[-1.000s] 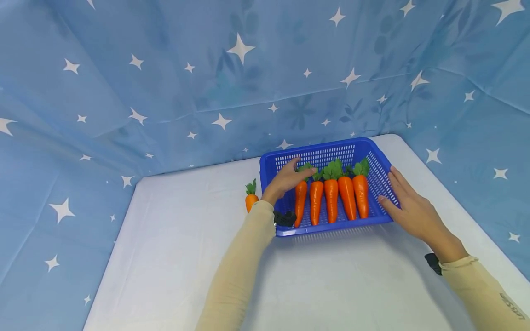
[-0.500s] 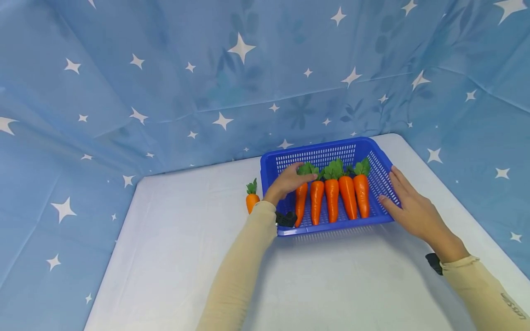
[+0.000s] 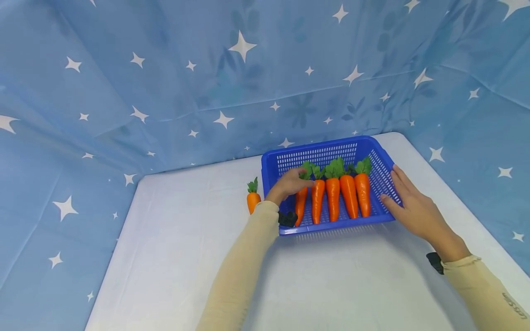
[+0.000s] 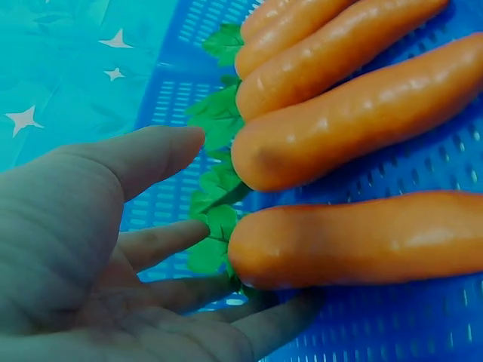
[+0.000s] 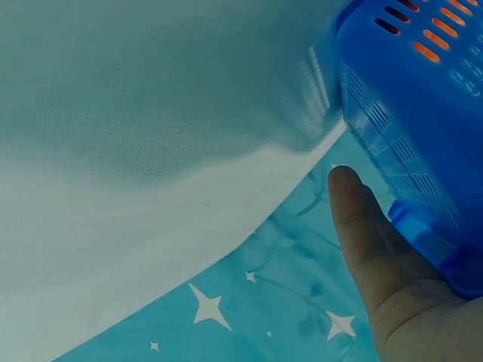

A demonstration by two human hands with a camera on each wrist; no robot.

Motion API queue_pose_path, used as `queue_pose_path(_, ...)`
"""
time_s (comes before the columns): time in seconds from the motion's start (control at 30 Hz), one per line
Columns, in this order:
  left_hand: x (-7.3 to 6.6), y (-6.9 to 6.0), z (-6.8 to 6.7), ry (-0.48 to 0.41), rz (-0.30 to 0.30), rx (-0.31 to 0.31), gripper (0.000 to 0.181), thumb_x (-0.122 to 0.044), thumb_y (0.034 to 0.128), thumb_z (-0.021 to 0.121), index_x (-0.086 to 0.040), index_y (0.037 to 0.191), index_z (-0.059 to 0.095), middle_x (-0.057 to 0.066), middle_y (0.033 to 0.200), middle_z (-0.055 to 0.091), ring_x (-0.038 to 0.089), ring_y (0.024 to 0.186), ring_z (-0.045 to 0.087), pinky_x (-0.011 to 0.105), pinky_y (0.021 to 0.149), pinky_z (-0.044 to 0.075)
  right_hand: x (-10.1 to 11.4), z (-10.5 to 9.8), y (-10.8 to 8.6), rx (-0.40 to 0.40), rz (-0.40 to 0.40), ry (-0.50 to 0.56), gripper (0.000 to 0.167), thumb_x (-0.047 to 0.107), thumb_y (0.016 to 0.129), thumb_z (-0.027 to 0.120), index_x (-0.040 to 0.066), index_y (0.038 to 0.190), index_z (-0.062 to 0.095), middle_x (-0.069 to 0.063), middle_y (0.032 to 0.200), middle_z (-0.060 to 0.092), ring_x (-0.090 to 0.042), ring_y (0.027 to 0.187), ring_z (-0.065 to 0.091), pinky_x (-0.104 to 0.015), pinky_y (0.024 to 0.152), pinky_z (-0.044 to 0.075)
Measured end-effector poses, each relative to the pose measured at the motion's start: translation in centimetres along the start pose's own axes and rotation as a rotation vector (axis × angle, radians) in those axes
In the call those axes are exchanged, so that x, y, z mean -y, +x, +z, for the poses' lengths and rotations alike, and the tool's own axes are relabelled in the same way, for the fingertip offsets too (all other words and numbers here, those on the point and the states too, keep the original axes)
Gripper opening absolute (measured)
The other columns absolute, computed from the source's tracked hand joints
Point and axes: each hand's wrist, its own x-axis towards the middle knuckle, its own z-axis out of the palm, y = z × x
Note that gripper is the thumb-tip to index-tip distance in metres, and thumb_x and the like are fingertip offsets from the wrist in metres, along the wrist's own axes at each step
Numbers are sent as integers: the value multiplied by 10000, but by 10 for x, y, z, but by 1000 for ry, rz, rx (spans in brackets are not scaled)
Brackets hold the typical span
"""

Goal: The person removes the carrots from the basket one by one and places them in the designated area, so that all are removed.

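Observation:
A blue slotted plastic basket holds a row of several orange carrots with green leaves at their far ends. My left hand reaches over the basket's left side, beside the leafy top of the leftmost carrot. In the left wrist view its thumb and fingers are spread, with fingertips at the leaves and partly under that carrot. Outside the basket's right wall, my right hand rests with fingers extended along the rim. Its thumb stands straight by the basket wall in the right wrist view.
A shorter carrot lies on the white tabletop just left of the basket, partly hidden by my left arm. Behind and beside the table hangs a blue curtain with white stars. The basket stands near the table's back right corner.
My left hand has drawn slightly nearer to me, from the tip of the leaves down toward the leftmost carrot's top. The right hand and basket stay in place; the view shifts a little.

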Motion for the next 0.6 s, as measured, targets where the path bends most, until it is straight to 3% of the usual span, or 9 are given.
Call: queue_pose_path(0.6,3,3,5,249,0,-45,519,-140,1014,721,-48,1513,610,141,1480,625,292,1309,603,428,1169,453,-1,1,1,-14,-2,4,833,412,1114,511,-63,1676,120,-254,1759,60,-633,1464,301,-814,1006,364)
